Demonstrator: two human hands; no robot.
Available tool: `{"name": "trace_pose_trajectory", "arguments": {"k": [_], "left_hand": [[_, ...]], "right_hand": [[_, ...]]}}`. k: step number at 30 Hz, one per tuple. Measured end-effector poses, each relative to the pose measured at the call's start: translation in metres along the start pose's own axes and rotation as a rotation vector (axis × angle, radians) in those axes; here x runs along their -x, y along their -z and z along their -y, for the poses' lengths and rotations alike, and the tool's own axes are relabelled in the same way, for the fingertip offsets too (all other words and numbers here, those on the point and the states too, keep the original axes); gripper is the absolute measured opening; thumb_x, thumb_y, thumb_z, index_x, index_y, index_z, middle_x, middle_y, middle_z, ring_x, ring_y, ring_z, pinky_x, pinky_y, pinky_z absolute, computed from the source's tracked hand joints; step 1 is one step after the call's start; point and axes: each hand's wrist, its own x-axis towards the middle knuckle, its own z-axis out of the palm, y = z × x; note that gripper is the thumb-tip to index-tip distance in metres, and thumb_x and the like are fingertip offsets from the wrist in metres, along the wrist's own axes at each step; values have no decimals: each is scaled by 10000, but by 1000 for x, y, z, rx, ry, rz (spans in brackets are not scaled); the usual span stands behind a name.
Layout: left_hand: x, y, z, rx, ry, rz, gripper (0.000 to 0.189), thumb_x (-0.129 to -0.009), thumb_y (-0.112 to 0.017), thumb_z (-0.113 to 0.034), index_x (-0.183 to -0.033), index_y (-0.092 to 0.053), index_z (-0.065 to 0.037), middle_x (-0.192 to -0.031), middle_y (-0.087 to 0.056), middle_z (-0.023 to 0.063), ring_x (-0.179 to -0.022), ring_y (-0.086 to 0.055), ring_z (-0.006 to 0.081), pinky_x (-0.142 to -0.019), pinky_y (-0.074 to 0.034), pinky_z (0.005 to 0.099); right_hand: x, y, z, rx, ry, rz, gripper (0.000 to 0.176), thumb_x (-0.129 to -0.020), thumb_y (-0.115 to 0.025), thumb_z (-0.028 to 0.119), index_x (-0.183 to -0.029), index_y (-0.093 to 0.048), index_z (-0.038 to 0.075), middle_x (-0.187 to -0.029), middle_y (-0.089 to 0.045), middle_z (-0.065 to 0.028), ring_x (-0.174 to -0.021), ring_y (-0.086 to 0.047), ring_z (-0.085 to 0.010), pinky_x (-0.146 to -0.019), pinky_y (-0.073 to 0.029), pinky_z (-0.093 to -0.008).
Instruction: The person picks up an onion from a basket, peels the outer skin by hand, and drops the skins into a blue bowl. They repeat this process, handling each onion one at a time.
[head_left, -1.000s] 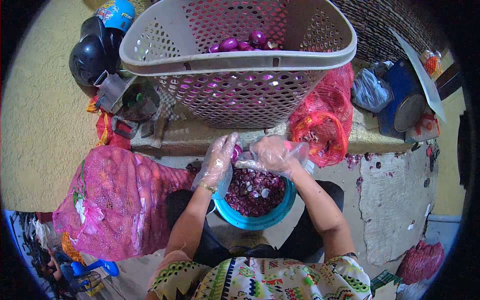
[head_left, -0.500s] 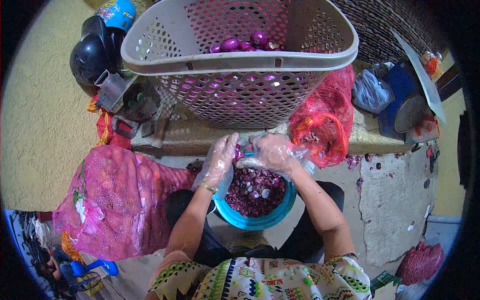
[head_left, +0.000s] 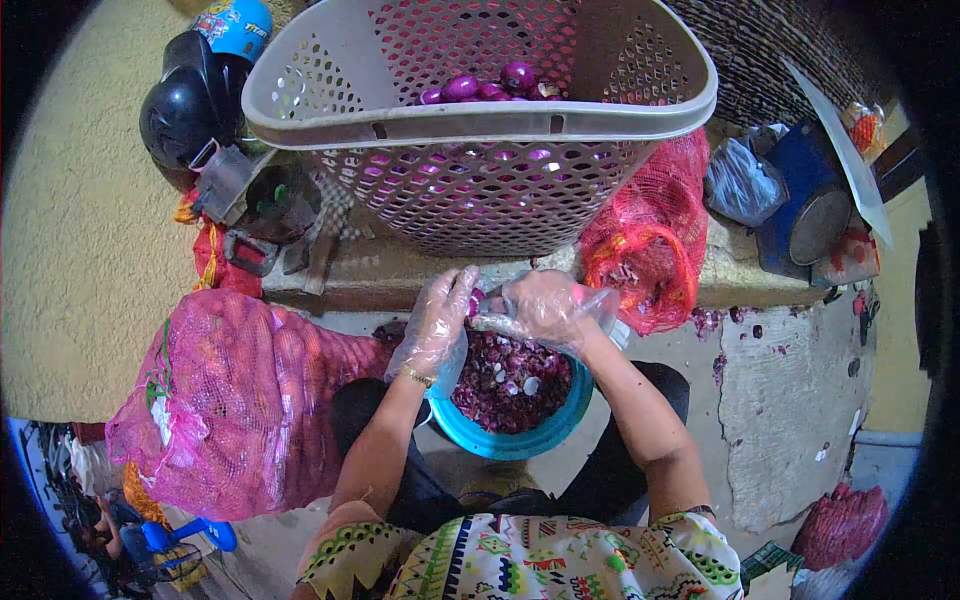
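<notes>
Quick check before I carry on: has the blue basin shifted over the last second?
No. Judged against the concrete ledge, the blue basin shows no clear shift in any direction.

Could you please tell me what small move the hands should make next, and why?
I'd have the right hand work any remaining skin off the onion toward the blue basin: the left hand holds that onion, the right is close beside it, and the basin, at the hands' near side, holds purple skins.
</notes>
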Motion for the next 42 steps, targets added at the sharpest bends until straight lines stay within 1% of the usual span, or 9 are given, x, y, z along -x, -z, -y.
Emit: {"name": "trace_pose_trajectory", "arguments": {"k": [2, 4, 11, 13, 23, 25, 29, 31, 42], "left_hand": [[0, 1, -1, -19, -9, -19, 450, -1053, -523, -434, -987, -660, -11, -845, -606, -2, -786, -510, 103, -752, -448, 316], [0, 3, -6, -78, 4, -15, 542, -1019, -530, -478, -1058, -660, 47, -979, -664, 279, -943, -637, 420, -852, -461, 468], [-1, 5, -10, -13, 56, 1, 586, -1019, -510, -525, -1057, -664, 39, -976, -673, 257, -916, -638, 380, -864, -464, 449], [1, 2, -8, 16, 107, -52, 492, -1038, -525, -508, -954, -672, -46, -823, -627, 17, -753, -547, 132, -736, -464, 314], [-4, -1, 14, 206, 205, 6, 517, -1021, -529, -562, -898, -658, -78, -817, -613, 14, -714, -565, 115, -686, -477, 297], [-2, 0, 8, 218, 290, 45, 663, -994, -486, -640, -965, -706, -15, -933, -691, 135, -891, -624, 241, -877, -465, 390], [0, 1, 4, 157, 227, 27, 636, -1004, -490, -616, -959, -705, -19, -927, -691, 133, -897, -624, 232, -880, -463, 387], [4, 3, -7, 132, 166, 47, 519, -1027, -518, -554, -929, -665, -66, -871, -624, 14, -797, -548, 117, -755, -457, 300], [0, -1, -5, 219, 233, -13, 592, -1004, -510, -609, -926, -691, -50, -872, -663, 51, -806, -571, 155, -805, -468, 343]], "right_hand": [[1, 3, 1, -12, 12, 16, 568, -846, -640, 659, -749, -743, 110, -658, -671, -177, -631, -685, -377, -625, -544, -499], [2, 8, 4, -24, 22, 32, 543, -844, -654, 618, -716, -726, 95, -661, -673, -182, -639, -685, -381, -635, -543, -512], [2, 24, 10, -32, 55, 92, 625, -787, -662, 724, -774, -730, 103, -674, -679, -159, -654, -687, -370, -630, -533, -506], [3, 29, 11, -89, 32, 56, 619, -773, -681, 722, -792, -731, 105, -692, -687, -155, -671, -693, -364, -631, -533, -503], [1, 38, 18, -201, -79, 11, 593, -730, -768, 673, -939, -755, 118, -791, -723, -170, -750, -712, -371, -706, -547, -484], [1, 39, 19, -192, -100, 53, 596, -739, -760, 673, -939, -753, 112, -794, -723, -173, -753, -711, -377, -709, -547, -488], [1, 33, 14, -215, -43, 49, 586, -795, -718, 663, -904, -751, 88, -760, -708, -179, -725, -700, -388, -695, -545, -492], [0, 25, 10, -198, -30, 53, 583, -813, -702, 658, -886, -753, 82, -750, -703, -181, -715, -697, -389, -689, -544, -495], [2, 21, 13, -26, 46, 134, 688, -819, -617, 760, -759, -740, 86, -683, -678, -185, -644, -681, -381, -641, -534, -498]]}}
